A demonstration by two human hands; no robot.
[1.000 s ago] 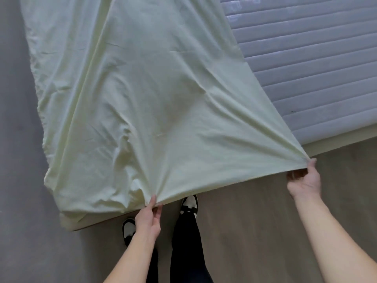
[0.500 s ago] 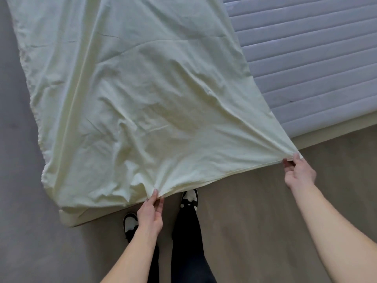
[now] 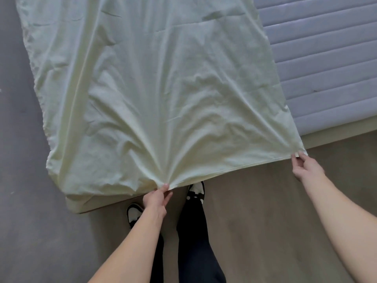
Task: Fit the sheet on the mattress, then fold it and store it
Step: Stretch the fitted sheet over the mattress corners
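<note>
**A:** Where was the sheet [image 3: 163, 88] when you looked?

**B:** It lay over the left part of the mattress [image 3: 326, 68], draped past the left side toward the grey floor [image 3: 18, 180]. The right part of the mattress was bare, its quilted bands showing. I was watching from above, standing at the foot end with my shoes [image 3: 195, 190] on the wooden floor [image 3: 265, 211].

**A:** And your hands?

**B:** My left hand [image 3: 156, 198] pinched the near hem between thumb and fingertips, and creases fanned out from that spot. My right hand [image 3: 306, 167] pinched the sheet's near right corner, fingers curled around the edge. The hem hung slack between the two grips.

**A:** Which step was that, by your reckoning?

**B:** The fitting, I judged, and early in it. The sheet covered perhaps half the width, and no corner looked tucked.

**A:** What did the next move need?

**B:** Carrying the right corner across to the mattress's bare near corner while keeping the hem taut, then pulling the fabric down over the edge. The left side bunched loosely, so I expected it to need squaring too.
</note>
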